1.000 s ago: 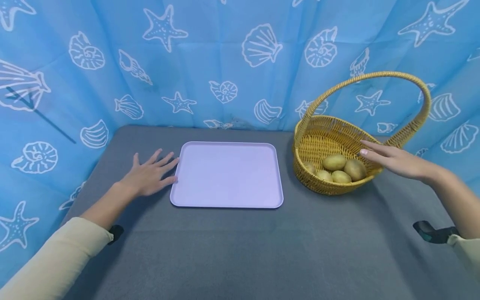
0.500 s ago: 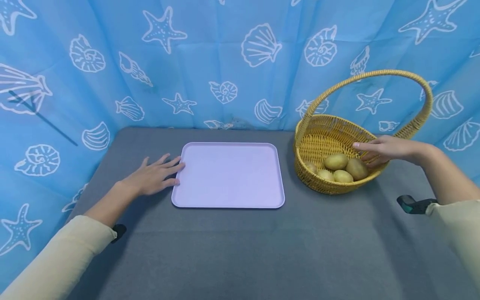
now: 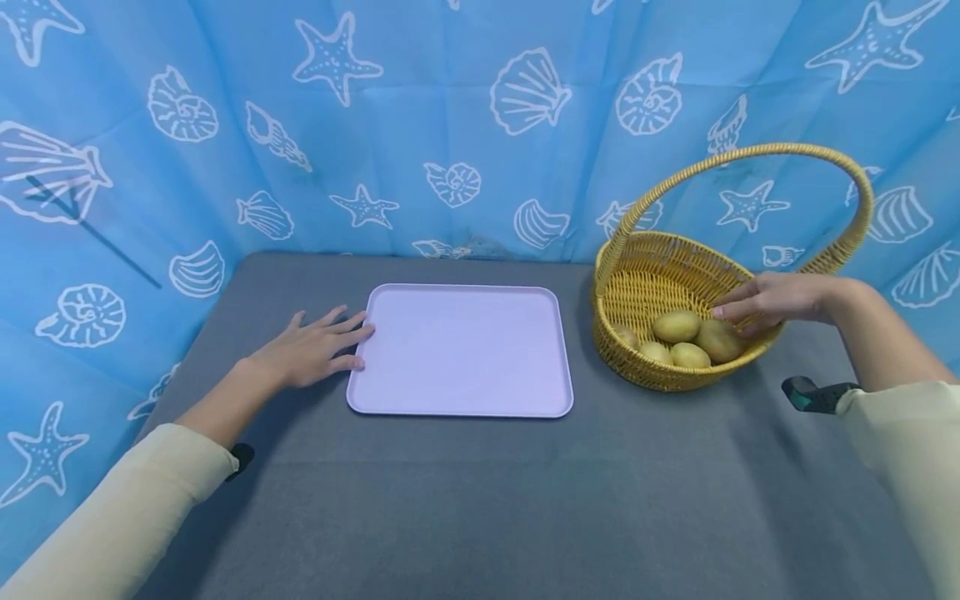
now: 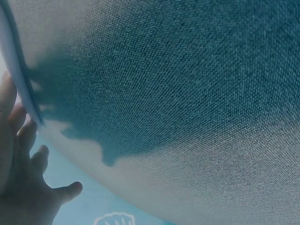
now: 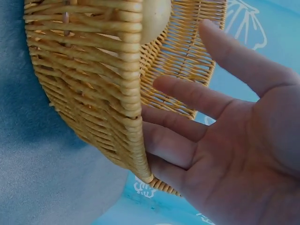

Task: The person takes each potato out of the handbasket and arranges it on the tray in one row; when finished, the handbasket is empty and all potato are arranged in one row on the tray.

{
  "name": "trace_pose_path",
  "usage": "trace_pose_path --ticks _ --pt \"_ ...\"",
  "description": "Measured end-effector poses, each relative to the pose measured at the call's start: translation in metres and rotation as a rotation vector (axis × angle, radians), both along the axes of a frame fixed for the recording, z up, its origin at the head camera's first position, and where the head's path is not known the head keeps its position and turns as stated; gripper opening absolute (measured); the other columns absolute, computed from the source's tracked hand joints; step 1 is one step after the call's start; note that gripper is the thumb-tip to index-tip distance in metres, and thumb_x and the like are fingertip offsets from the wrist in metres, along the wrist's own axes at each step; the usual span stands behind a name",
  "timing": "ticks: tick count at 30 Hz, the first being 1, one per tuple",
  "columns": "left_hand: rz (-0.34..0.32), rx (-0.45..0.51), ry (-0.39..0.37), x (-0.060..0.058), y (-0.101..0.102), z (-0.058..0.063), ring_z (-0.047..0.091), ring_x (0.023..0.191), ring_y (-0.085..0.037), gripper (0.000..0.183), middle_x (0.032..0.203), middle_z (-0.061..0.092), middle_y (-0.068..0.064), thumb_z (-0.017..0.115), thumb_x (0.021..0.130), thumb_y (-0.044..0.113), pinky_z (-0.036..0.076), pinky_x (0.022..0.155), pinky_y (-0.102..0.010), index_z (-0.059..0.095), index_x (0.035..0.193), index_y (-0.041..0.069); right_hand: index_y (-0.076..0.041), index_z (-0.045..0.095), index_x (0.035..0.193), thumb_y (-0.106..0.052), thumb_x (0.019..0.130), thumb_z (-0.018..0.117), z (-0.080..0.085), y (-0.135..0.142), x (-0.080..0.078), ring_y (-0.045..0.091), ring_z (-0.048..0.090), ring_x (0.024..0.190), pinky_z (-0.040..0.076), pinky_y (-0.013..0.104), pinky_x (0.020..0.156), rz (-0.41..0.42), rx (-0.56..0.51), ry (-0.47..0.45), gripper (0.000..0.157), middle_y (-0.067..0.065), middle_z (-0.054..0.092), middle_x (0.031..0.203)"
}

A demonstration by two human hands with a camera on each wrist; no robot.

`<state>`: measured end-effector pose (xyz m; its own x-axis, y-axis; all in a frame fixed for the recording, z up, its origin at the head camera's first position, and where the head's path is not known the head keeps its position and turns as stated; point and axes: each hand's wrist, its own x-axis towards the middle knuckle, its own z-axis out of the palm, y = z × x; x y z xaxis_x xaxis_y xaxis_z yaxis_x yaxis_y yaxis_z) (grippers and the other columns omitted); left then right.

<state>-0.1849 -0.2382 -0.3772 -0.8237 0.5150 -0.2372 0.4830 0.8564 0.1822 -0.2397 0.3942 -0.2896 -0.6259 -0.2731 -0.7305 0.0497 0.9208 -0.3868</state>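
A shallow lilac tray point(image 3: 461, 350) lies flat on the table. My left hand point(image 3: 303, 348) is at its left edge, fingers spread, with the fingertips over the rim; in the left wrist view the same hand point(image 4: 26, 173) shows beside the tray's edge point(image 4: 16, 61). To the right stands a yellow wicker basket point(image 3: 637, 287) holding several potatoes point(image 3: 677, 326). My right hand point(image 3: 780, 300) reaches over the basket's right rim, fingers dipping in beside the rightmost, darker potato point(image 3: 718, 341). In the right wrist view, the thumb and index finger of this hand point(image 5: 234, 136) stand apart; other fingertips are hidden behind the rim.
The basket's tall arched handle point(image 3: 780, 150) rises above the right hand. Grey cloth covers the table point(image 3: 480, 500). A blue curtain point(image 3: 420, 108) with white shells and starfish hangs right behind the table's back edge.
My right hand has moved left and down from above the basket's right rim, its fingers now inside near the potatoes. My left hand has slid slightly further over the tray's edge.
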Motion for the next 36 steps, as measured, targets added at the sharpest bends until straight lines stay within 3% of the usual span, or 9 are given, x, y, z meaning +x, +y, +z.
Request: trace_pose_path --ticks 3,9,19,26,29,33,36 --pt "-0.002 0.002 0.006 0.000 0.000 0.000 0.012 0.149 -0.044 0.067 0.162 0.025 -0.014 0.050 0.102 0.050 0.005 0.108 -0.077 0.034 0.156 0.014 0.018 0.020 0.149 -0.045 0.105 0.045 0.001 0.000 -0.002 0.046 0.054 0.125 0.027 0.068 0.108 0.020 -0.018 -0.024 0.081 0.043 0.025 0.149" --pt "-0.011 -0.008 0.010 -0.002 -0.001 -0.002 0.011 0.150 -0.044 0.066 0.163 0.024 -0.012 0.049 0.102 0.050 0.005 0.109 -0.076 0.033 0.156 0.015 0.018 0.021 0.148 -0.038 0.104 0.050 0.000 0.002 -0.008 0.052 0.046 0.129 0.028 0.068 0.107 0.059 -0.016 -0.062 0.077 0.043 0.032 0.146" --pt "0.000 -0.022 0.008 -0.002 -0.001 -0.001 0.011 0.149 -0.044 0.067 0.162 0.025 -0.013 0.050 0.101 0.051 0.005 0.109 -0.077 0.034 0.156 0.015 0.013 0.028 0.149 -0.027 0.099 0.060 -0.007 0.000 -0.014 0.054 0.034 0.136 0.030 0.063 0.110 0.038 -0.052 -0.102 0.071 0.038 0.036 0.147" --pt "0.007 0.003 -0.011 0.001 0.002 0.001 0.010 0.150 -0.044 0.066 0.162 0.025 -0.013 0.051 0.101 0.049 0.005 0.109 -0.076 0.034 0.156 0.014 0.002 0.039 0.150 -0.023 0.094 0.068 -0.016 0.006 -0.022 0.042 0.046 0.132 0.033 0.058 0.111 -0.030 -0.063 -0.154 0.068 0.030 0.047 0.143" --pt "0.001 -0.003 -0.005 0.001 0.001 0.001 0.011 0.149 -0.044 0.066 0.162 0.025 -0.014 0.051 0.102 0.048 0.006 0.109 -0.076 0.034 0.156 0.014 -0.003 0.044 0.148 -0.025 0.092 0.070 -0.017 0.005 -0.022 0.046 0.041 0.133 0.030 0.061 0.111 -0.010 -0.035 -0.139 0.066 0.033 0.041 0.145" --pt "-0.008 -0.026 0.015 0.000 0.002 0.000 0.012 0.149 -0.044 0.066 0.162 0.025 -0.014 0.049 0.102 0.050 0.008 0.108 -0.077 0.035 0.156 0.015 0.003 0.040 0.147 -0.021 0.091 0.071 -0.014 -0.004 -0.021 0.042 0.047 0.126 0.036 0.057 0.108 0.001 -0.018 -0.135 0.069 0.037 0.036 0.141" --pt "-0.010 -0.038 0.018 -0.001 0.000 -0.001 0.012 0.149 -0.044 0.067 0.162 0.025 -0.013 0.048 0.102 0.052 0.009 0.108 -0.077 0.034 0.156 0.016 0.007 0.035 0.147 -0.015 0.090 0.071 -0.014 -0.009 -0.022 0.028 0.054 0.115 0.045 0.045 0.101 -0.028 -0.037 -0.150 0.071 0.033 0.040 0.136"
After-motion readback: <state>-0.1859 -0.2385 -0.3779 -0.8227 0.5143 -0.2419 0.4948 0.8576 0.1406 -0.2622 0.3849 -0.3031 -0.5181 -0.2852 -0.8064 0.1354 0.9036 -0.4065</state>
